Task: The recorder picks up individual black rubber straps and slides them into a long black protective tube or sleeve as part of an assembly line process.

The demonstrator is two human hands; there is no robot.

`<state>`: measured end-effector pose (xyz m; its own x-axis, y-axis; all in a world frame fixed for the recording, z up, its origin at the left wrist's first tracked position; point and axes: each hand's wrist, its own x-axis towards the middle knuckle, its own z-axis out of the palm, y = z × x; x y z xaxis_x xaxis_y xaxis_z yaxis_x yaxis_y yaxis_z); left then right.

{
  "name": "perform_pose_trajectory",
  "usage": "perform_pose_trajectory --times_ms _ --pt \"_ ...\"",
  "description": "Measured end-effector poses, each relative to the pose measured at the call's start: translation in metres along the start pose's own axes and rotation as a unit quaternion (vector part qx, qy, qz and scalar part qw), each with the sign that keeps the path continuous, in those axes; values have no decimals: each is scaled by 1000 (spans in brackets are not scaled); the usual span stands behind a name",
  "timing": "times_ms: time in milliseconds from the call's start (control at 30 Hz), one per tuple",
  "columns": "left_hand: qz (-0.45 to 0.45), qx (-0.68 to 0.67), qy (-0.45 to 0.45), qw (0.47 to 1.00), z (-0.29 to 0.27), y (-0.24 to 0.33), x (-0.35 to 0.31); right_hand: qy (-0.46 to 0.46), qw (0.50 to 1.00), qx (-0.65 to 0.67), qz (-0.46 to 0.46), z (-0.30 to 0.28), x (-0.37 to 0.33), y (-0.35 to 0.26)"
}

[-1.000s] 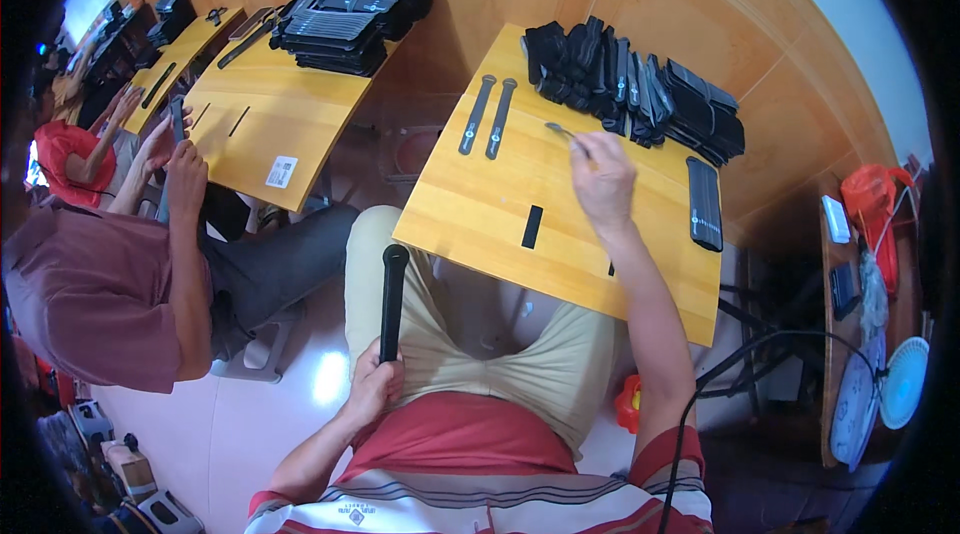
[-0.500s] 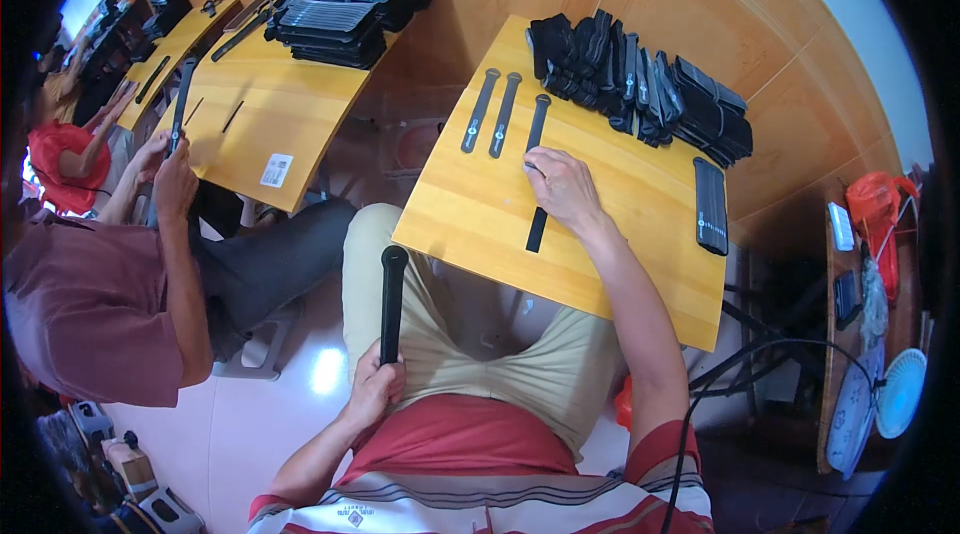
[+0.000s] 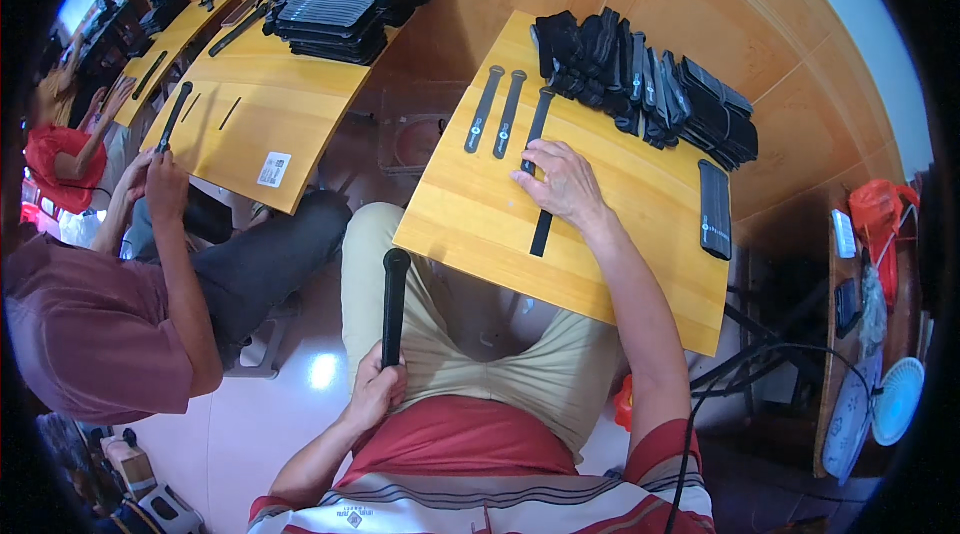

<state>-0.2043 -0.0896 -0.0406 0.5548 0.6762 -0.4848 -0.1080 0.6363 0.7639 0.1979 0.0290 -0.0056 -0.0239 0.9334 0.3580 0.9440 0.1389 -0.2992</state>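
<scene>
My left hand (image 3: 380, 381) is wrapped round the lower end of a black strap (image 3: 395, 299) with a rounded tip, held upright above my lap. Over the table, my right hand (image 3: 563, 177) reaches onto another black strap (image 3: 541, 232) lying flat. Thumb and index finger are apart, with part of that strap showing between them; the other fingers partly cover its middle. To the left of this hand lie two dark grey straps (image 3: 484, 112) side by side, each with a rounded end and a small pale mark.
Bundled black straps (image 3: 640, 79) line the yellow table's (image 3: 460, 224) far edge; a flat dark bundle (image 3: 714, 209) lies at its right. Leftward, a person (image 3: 110, 314) handles a strap at another table (image 3: 300, 124). A shelf with a red bag (image 3: 875, 219) stands at far right.
My right hand's fingers have loosened from a pinch on the strap and spread apart. My left hand keeps its strap upright. The person on the left has lowered their strap toward their table.
</scene>
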Motion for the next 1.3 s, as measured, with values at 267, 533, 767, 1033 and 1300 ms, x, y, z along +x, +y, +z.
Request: perform_pose_trajectory --times_ms 267,533,767,1033,1300 --pt "15 -5 -9 1000 -1 -3 2 -36 999 10 30 0 4 2" --pt "17 -11 -8 1000 4 -2 3 -64 997 5 46 -1 5 1" --pt "25 -7 -20 999 14 3 5 -79 995 16 64 -4 5 -4" --pt "52 -15 -79 995 26 14 4 37 996 75 33 -23 -22 -39" --pt "128 -27 -90 987 50 35 15 55 954 286 -77 -29 -117 -173"
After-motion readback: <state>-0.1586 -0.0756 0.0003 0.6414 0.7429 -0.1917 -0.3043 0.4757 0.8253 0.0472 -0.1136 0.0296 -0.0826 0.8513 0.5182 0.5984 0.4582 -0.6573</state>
